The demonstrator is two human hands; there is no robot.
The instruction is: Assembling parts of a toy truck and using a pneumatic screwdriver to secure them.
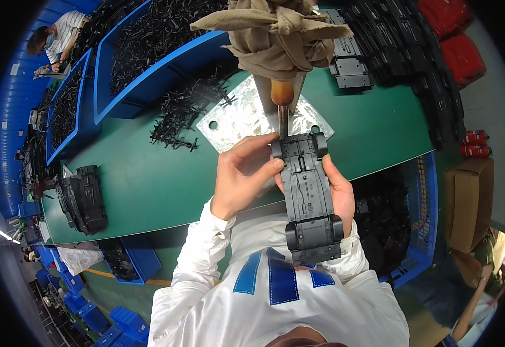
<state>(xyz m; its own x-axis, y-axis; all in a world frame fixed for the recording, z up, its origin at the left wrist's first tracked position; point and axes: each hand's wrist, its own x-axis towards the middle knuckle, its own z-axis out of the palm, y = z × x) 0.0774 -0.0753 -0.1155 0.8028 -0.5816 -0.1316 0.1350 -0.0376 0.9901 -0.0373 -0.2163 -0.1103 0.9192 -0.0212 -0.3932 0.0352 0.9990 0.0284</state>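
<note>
A black plastic toy car chassis (308,194) with wheels is held lengthwise before me, its far end near an upright metal driver (283,118). The driver has an orange-brown collar, and beige cloth (278,43) is knotted around its upper part. My left hand (242,173) pinches the chassis by its far left wheel, thumb and fingers closed there. Along the right side, my right hand (340,195) grips the chassis; some of its fingers are hidden underneath. Whether the driver's tip touches the chassis, I cannot tell. A shiny metal plate (223,124) lies beneath the driver on the green table (148,191).
Small black parts (186,110) lie heaped left of the plate, before a large blue bin (165,69). Stacked black chassis (81,199) sit at the left; more black panels (400,52) line the back right. A blue crate (423,214) and cardboard box (469,202) stand right.
</note>
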